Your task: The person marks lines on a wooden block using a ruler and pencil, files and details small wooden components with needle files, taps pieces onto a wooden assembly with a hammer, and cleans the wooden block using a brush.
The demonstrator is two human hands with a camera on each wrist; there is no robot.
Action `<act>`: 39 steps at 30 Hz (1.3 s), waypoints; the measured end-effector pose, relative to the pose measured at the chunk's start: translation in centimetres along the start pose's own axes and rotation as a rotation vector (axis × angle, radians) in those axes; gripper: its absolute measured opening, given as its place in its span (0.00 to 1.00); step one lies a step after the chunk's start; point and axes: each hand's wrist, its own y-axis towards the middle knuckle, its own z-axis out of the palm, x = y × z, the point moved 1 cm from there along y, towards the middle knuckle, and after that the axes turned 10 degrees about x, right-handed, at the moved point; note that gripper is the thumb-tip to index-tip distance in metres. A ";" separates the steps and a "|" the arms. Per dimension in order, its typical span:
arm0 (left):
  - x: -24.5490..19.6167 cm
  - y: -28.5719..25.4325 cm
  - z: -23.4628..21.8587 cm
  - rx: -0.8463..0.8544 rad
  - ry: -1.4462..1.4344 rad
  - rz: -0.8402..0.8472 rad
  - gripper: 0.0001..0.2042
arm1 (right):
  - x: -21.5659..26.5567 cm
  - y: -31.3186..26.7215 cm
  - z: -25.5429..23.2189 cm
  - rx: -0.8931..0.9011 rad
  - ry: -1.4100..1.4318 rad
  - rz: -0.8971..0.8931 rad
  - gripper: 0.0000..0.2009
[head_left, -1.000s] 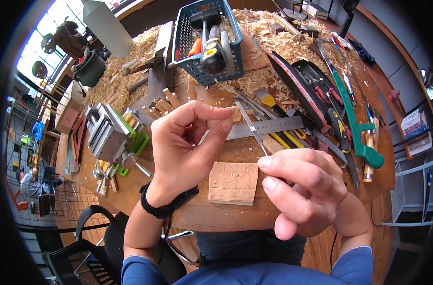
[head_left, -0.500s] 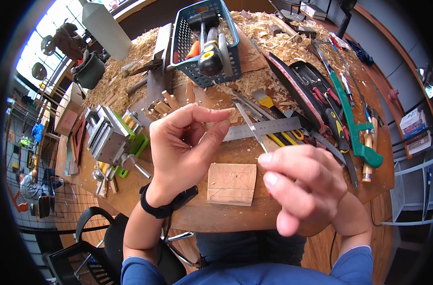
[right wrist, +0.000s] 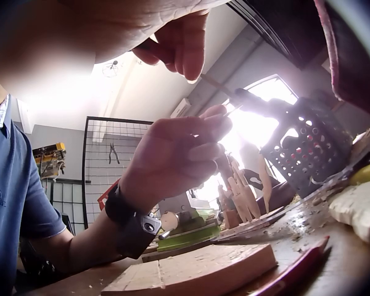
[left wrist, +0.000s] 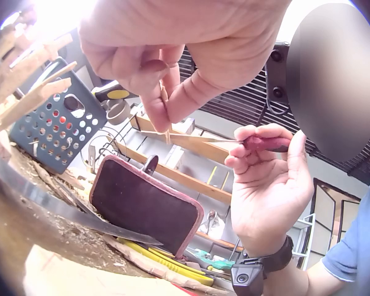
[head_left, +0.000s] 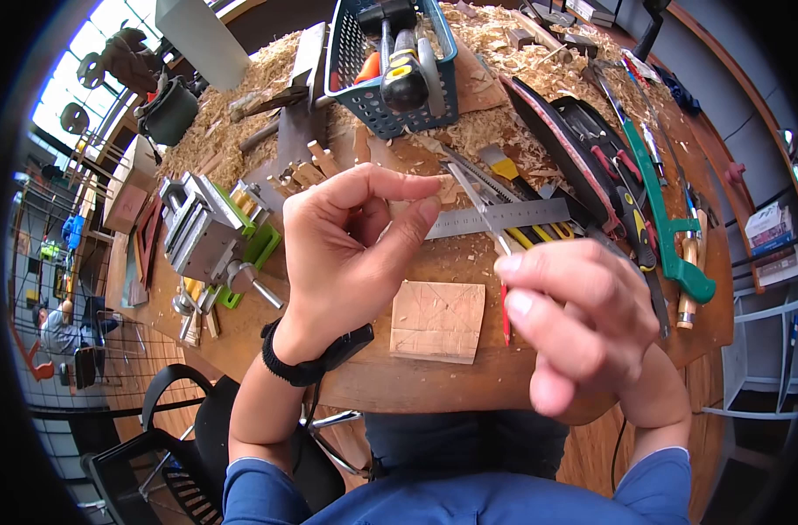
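In the head view my left hand [head_left: 351, 249] is raised over the table, thumb and forefinger pinching a small thin sliver of wood [left wrist: 165, 102], mostly hidden by the fingertips. My right hand [head_left: 583, 319] holds a slim file [head_left: 471, 194] by its dark red handle [left wrist: 266, 143]. The file's blade reaches up past the left fingertips and overlaps the sliver's lower end in the left wrist view. Below the hands, a square wooden board [head_left: 438, 324] with pencil lines lies near the table's front edge. A red pencil [head_left: 506, 325] lies to its right.
A steel ruler [head_left: 504, 217] lies behind the hands. At left stands a metal vise [head_left: 206, 241]; at the back, a blue basket [head_left: 390, 114] with a mallet. Right of these lie an open tool pouch [head_left: 574, 144], a green-handled saw [head_left: 670, 236] and wood shavings [head_left: 495, 52].
The head view has shifted, so the table appears slightly higher. My right hand has moved a little to the right with the file, uncovering the red pencil. The left hand keeps its pinch.
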 end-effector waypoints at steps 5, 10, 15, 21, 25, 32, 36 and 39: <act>0.1 0.0 0.1 -0.011 -0.002 0.000 0.05 | -0.8 0.4 0.2 -0.015 -0.028 0.026 0.28; -0.2 0.1 0.0 -0.025 0.003 -0.007 0.05 | 0.5 0.4 -0.1 0.001 0.026 -0.032 0.25; -0.2 0.0 0.3 -0.018 -0.020 -0.006 0.05 | -1.6 -0.3 0.2 -0.091 -0.014 0.077 0.22; 0.0 0.0 -0.1 -0.005 -0.025 -0.026 0.05 | -0.2 -0.5 -0.5 -0.104 -0.007 0.034 0.23; -0.7 -0.3 -0.2 0.056 -0.005 -0.079 0.07 | 0.1 0.1 -0.3 -0.044 -0.019 -0.040 0.28; -0.3 -0.2 -0.1 0.056 -0.072 -0.105 0.07 | 0.1 0.1 -0.4 -0.021 -0.019 -0.020 0.28; -0.5 -0.3 -0.2 0.057 -0.086 -0.097 0.07 | -0.2 -0.1 -0.3 -0.006 -0.016 0.013 0.28; -0.6 -0.3 -0.1 0.051 -0.083 -0.094 0.06 | 0.4 0.1 -0.6 -0.037 0.015 0.018 0.25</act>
